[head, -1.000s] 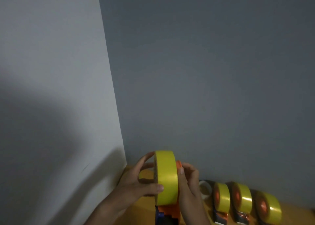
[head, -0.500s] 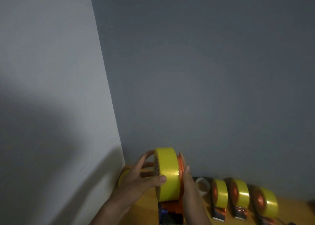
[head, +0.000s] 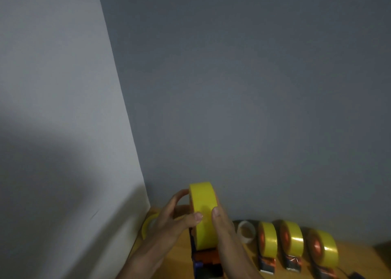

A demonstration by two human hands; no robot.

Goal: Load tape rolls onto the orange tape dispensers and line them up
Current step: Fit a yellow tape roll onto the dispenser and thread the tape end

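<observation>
Roll (head: pixel 204 213) upright on dispenser (head: pixel 206 257), clasped between left hand (head: pixel 169 221) and right hand (head: pixel 224 225), left of three loaded dispensers (head: pixel 291 245). Risk: uneven pressing, leaving roll cocked, perhaps not fully seated.

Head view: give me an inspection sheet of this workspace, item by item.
Surface: wooden table, only its far edge in view.
Job's things: yellow tape roll held on an orange dispenser; three loaded dispensers in a row to the right.
Clutter: empty pale tape core beside the row; another yellow roll partly hidden by the wall corner.
Grips: left hand and right hand both clasp the roll, thumbs on its face.
Cables: a thin dark one at the bottom right, mostly cut off.
Surroundings: grey wall behind, lighter wall on the left.
</observation>
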